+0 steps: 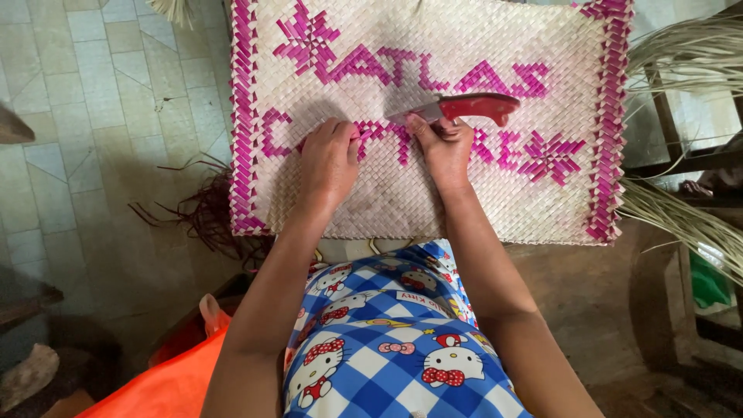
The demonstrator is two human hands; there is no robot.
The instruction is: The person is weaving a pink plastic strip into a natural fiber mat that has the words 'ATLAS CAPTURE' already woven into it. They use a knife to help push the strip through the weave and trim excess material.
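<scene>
Head view, left to right: loose dark-purple strips (203, 217) lie on the tiled floor beside the woven mat (387, 201). Left hand (329, 159) rests on the mat, fingers pinching a pink strip end (361, 135) at the lettered row. Right hand (443, 143) sits just beside it, clenched around a red-handled knife (464, 107). The knife's long axis runs across the mat, handle to the right, blade pointing left toward the pinched strip. Right hand is nearer the blade. Pale fibres (681, 54) lie right.
</scene>
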